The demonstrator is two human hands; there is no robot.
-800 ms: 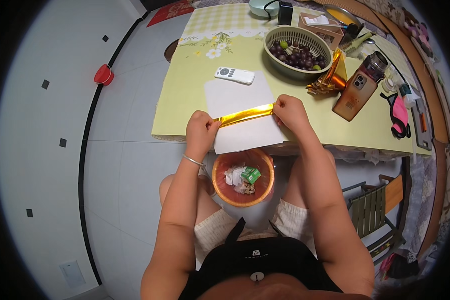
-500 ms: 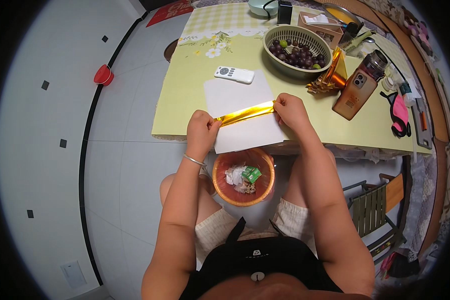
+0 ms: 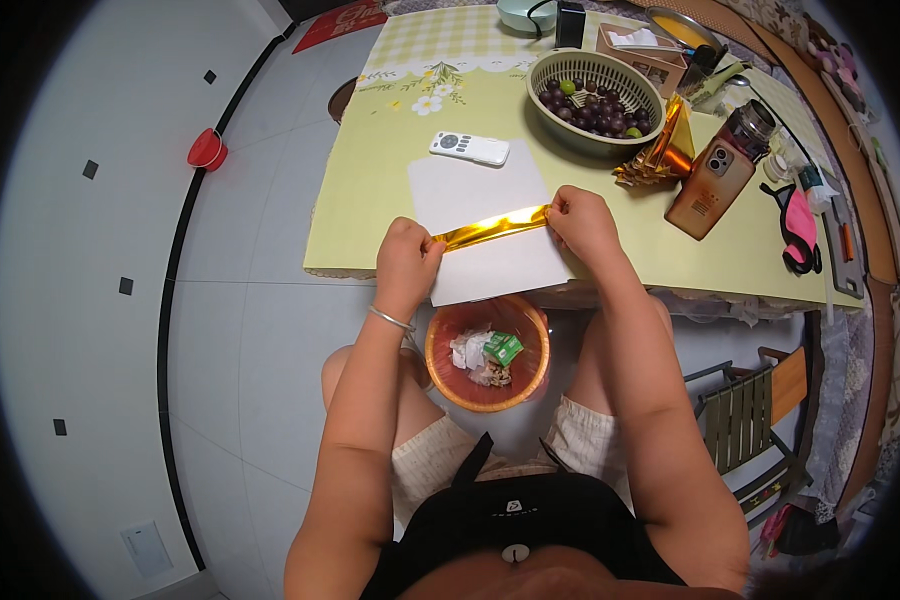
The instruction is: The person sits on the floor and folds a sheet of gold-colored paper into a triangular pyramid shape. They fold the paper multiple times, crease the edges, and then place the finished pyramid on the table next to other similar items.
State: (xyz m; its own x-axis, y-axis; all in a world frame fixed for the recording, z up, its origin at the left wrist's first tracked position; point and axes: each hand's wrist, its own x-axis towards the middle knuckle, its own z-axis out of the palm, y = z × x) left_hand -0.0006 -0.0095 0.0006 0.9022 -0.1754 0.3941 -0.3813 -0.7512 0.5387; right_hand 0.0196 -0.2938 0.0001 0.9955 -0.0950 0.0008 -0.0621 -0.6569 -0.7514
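A shiny strip of gold foil paper (image 3: pixel 494 229) is stretched between my two hands, slanting up toward the right. My left hand (image 3: pixel 408 258) pinches its left end, and my right hand (image 3: pixel 581 224) pinches the right end. Beneath the strip lies a sheet of white paper (image 3: pixel 500 276) at the table's near edge. Just beyond, a white remote control (image 3: pixel 469 149) rests partly on that sheet. To the right of it, a folded gold foil piece (image 3: pixel 660 150) stands beside a phone (image 3: pixel 712 190), which leans on a dark-capped bottle (image 3: pixel 748 128).
A green-grey colander (image 3: pixel 595 140) of grapes stands on the table (image 3: pixel 360 215). Below the table edge, between my knees, is a waste bin (image 3: pixel 487 402) with crumpled litter. A pink and black eye mask (image 3: pixel 798 228) lies far right. A folding chair (image 3: pixel 740 420) stands lower right.
My left hand has shifted very slightly right and up, and the strip looks a little narrower. Both hands keep their pinch on its ends.
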